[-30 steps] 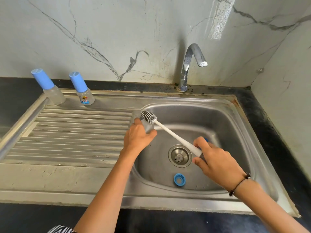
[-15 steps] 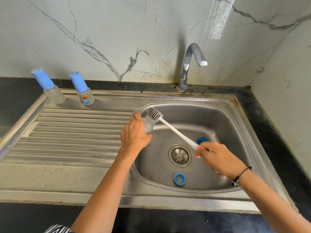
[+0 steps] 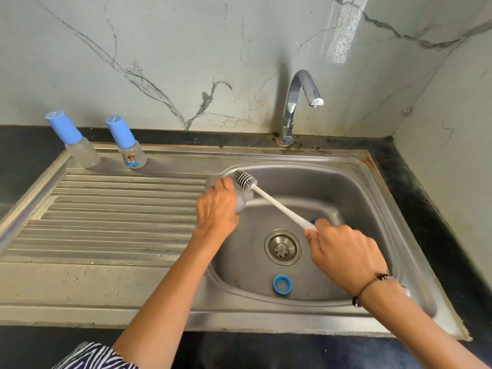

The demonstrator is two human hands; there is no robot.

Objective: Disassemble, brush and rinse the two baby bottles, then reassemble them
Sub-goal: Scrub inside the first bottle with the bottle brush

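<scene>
My left hand (image 3: pixel 217 209) grips a clear baby bottle body (image 3: pixel 243 201), held tilted over the left rim of the sink basin (image 3: pixel 346 182). My right hand (image 3: pixel 343 257) grips the white handle of a bottle brush. Its grey bristle head (image 3: pixel 243 180) lies against the upper side of the bottle, outside it. A blue screw ring (image 3: pixel 282 284) lies on the basin floor near the front. A blue part (image 3: pixel 314 221) shows just behind my right hand, mostly hidden. Two capped bottles with blue caps (image 3: pixel 80 142) (image 3: pixel 127 145) stand at the back of the drainboard.
The faucet (image 3: pixel 298 102) arches over the basin's back edge, with no water running. The drain strainer (image 3: pixel 282 247) sits mid-basin. A ribbed steel drainboard (image 3: pixel 106 209) stretches left. Dark counter borders the sink; marble walls close the back and right.
The brush head has shifted slightly right and up along the bottle. My right hand has slid a little along the handle, and the bottle has tipped a bit in my left hand.
</scene>
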